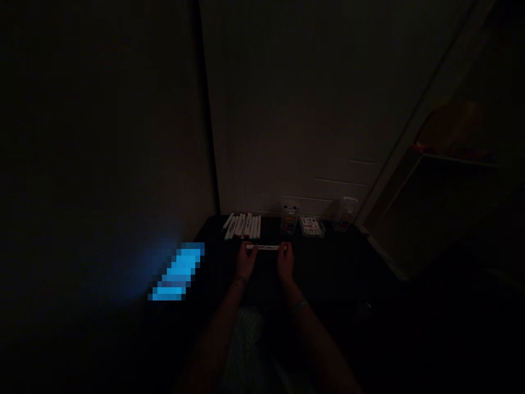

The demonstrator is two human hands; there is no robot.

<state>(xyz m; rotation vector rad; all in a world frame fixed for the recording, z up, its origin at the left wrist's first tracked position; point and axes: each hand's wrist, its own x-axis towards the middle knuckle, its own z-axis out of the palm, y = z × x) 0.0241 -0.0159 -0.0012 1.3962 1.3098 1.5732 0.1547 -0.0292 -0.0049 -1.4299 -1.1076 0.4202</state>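
A white marker (268, 248) with dark print on its barrel lies level between my two hands, above the dark table. My left hand (246, 260) pinches its left end, and my right hand (286, 259) grips the right end. Just beyond them, a row of white markers (245, 225) lies side by side at the back left of the table. Behind my right hand stands a clear plastic case (290, 219) with some markers in it. Dim light hides the finer colours and the fingertips.
Right of that case sits an open box packed with white markers (311, 226). Another clear case (345, 214) stands at the back right. A glowing blue, pixelated screen (178, 273) is at the left edge of the dark table (328, 273). A wall rises directly behind.
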